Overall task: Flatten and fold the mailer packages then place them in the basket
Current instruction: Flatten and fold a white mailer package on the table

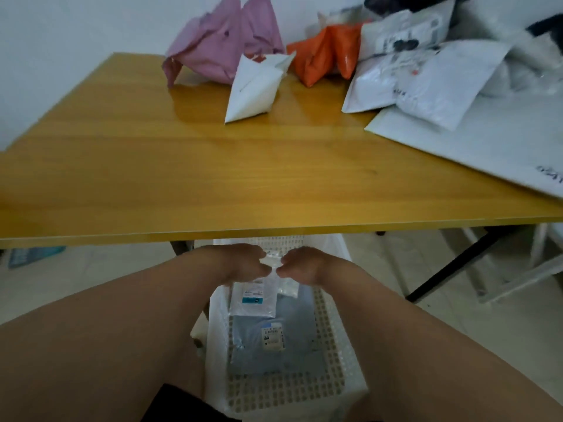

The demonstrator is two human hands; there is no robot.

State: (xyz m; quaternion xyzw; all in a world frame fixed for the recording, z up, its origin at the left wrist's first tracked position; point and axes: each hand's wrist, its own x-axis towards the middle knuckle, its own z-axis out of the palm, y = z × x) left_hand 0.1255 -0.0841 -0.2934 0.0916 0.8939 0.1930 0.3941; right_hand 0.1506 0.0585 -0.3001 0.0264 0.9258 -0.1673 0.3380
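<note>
Below the table edge [274, 231], both hands [272, 264] pinch a folded mailer [254, 295] over the basket [332, 345].

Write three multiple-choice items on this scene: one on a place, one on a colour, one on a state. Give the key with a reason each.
1. Where is the basket?
A. on the table
B. on the floor below the table's near edge
C. on a chair

2. What colour is the mailer between the pink mailer and the white pile?
A. orange
B. green
C. black

3. What are the hands doing?
A. resting flat on the table
B. hanging idle
C. both pinching a clear mailer over the basket

Key:
1 B, it sits under the table edge.
2 A, it is plainly orange.
3 C, the left hand and right hand meet on it.
</note>
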